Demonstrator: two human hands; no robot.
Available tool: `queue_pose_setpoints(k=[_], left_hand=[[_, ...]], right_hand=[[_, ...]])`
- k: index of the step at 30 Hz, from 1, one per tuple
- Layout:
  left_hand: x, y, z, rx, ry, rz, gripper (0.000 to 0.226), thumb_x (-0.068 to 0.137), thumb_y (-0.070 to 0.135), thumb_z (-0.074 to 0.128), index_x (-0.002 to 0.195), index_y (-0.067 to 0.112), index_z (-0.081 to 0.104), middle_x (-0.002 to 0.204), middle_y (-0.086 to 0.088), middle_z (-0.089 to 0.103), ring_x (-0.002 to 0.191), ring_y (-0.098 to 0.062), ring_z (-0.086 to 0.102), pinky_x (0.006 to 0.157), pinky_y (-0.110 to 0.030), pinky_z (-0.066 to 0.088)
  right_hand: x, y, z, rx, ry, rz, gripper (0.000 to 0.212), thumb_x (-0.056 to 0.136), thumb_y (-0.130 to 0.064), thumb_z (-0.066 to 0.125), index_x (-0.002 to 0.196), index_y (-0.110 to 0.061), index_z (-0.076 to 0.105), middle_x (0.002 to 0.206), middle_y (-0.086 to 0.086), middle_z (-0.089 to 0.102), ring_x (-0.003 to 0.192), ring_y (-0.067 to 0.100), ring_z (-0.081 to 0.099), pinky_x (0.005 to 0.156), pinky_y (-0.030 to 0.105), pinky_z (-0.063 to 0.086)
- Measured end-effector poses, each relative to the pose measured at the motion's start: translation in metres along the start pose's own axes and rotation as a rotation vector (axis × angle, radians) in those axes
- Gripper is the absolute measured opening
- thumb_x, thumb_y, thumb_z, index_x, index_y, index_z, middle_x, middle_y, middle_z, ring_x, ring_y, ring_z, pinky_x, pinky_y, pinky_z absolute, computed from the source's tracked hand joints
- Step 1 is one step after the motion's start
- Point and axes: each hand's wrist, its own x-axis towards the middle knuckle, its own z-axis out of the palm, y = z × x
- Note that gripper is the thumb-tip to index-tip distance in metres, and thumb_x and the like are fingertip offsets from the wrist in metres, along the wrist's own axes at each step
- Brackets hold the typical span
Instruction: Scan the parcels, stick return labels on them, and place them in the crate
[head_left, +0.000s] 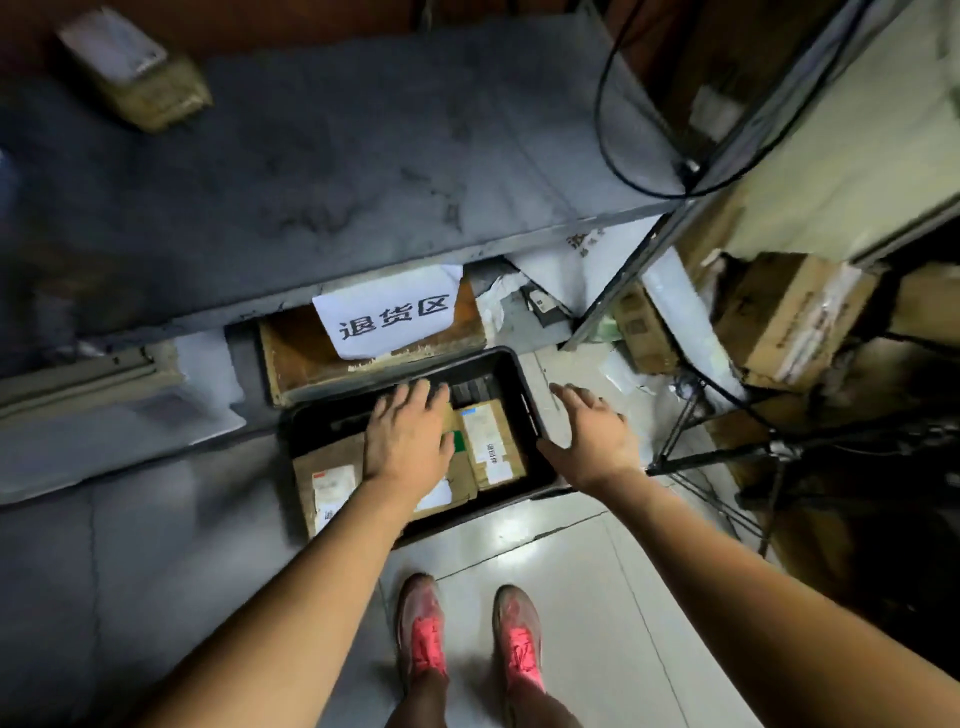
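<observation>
Centre frame: left hand (408, 441), fingers apart, over cardboard parcels (491, 444) in the black crate (531, 410); right hand (592, 441) likewise spread (empty). Risk: crowded parcels may overlap and spill over the rim.

A black crate (467, 366) on the floor holds several labelled cardboard parcels (493, 447). The left hand (408, 441) spreads flat over them; the right hand (592, 441), fingers straight, hovers at the crate's right rim. Beyond, a grey bench (311, 156) carries a lone box (135, 67) far left.

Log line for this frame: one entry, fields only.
left hand open, over parcels in crate | right hand open, empty, beside crate's right rim | one box on grey table
</observation>
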Motion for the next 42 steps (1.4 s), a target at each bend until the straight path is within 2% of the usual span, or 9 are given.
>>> queue_pose_setpoints(k=[6,12,15,18,26,34,42], left_hand=[[-0.013,0.119,-0.140,0.102,0.065,0.276,0.054,0.094,0.048,0.056,0.142,0.024,0.047,0.140,-0.002,0.049,0.131,-0.024,0.044,0.103,-0.041,0.040],[-0.067,0.252,-0.228,0.171,0.131,0.516,0.052,0.095,0.049,0.056,0.140,0.025,0.049,0.140,-0.004,0.051,0.131,-0.027,0.048,0.106,-0.042,0.041],[-0.111,0.319,-0.251,0.229,0.153,0.614,0.054,0.096,0.050,0.055,0.143,0.024,0.047,0.139,-0.004,0.052,0.129,-0.028,0.049,0.103,-0.043,0.043],[-0.158,0.383,-0.262,0.259,0.175,0.675,0.057,0.095,0.050,0.054,0.145,0.025,0.046,0.136,-0.003,0.053,0.128,-0.027,0.050,0.099,-0.043,0.046],[-0.251,0.542,-0.261,0.325,0.152,0.832,0.061,0.095,0.052,0.052,0.150,0.026,0.041,0.140,-0.002,0.049,0.132,-0.026,0.047,0.100,-0.045,0.046],[-0.244,0.668,-0.249,0.332,0.140,0.927,0.062,0.095,0.054,0.051,0.149,0.026,0.042,0.140,-0.002,0.050,0.131,-0.025,0.047,0.100,-0.044,0.046],[-0.148,0.755,-0.230,0.256,0.078,0.889,0.057,0.094,0.057,0.051,0.142,0.027,0.049,0.138,0.001,0.053,0.128,-0.023,0.052,0.097,-0.042,0.049]], right_hand=[[-0.124,0.064,-0.137,-0.068,0.220,0.176,0.075,0.087,-0.054,0.065,0.152,-0.027,0.037,0.152,-0.001,0.045,0.137,0.026,0.045,0.109,0.043,0.039],[-0.267,0.140,-0.224,-0.064,0.384,0.338,0.071,0.088,-0.055,0.062,0.150,-0.029,0.040,0.147,-0.001,0.050,0.133,0.025,0.050,0.103,0.041,0.044],[-0.338,0.182,-0.249,-0.022,0.456,0.394,0.070,0.086,-0.054,0.064,0.148,-0.028,0.044,0.146,0.000,0.052,0.132,0.027,0.051,0.101,0.040,0.044],[-0.406,0.227,-0.260,0.026,0.497,0.460,0.074,0.087,-0.054,0.066,0.151,-0.028,0.040,0.152,0.001,0.048,0.137,0.028,0.047,0.106,0.044,0.041],[-0.556,0.355,-0.254,0.147,0.544,0.637,0.077,0.086,-0.056,0.067,0.153,-0.030,0.038,0.154,-0.001,0.047,0.139,0.026,0.046,0.107,0.047,0.041],[-0.594,0.461,-0.256,0.261,0.537,0.775,0.074,0.089,-0.051,0.065,0.154,-0.030,0.035,0.153,0.000,0.047,0.138,0.027,0.046,0.107,0.047,0.041],[-0.522,0.549,-0.288,0.378,0.494,0.781,0.074,0.092,-0.050,0.065,0.156,-0.029,0.034,0.155,-0.001,0.044,0.140,0.024,0.046,0.108,0.045,0.043]])
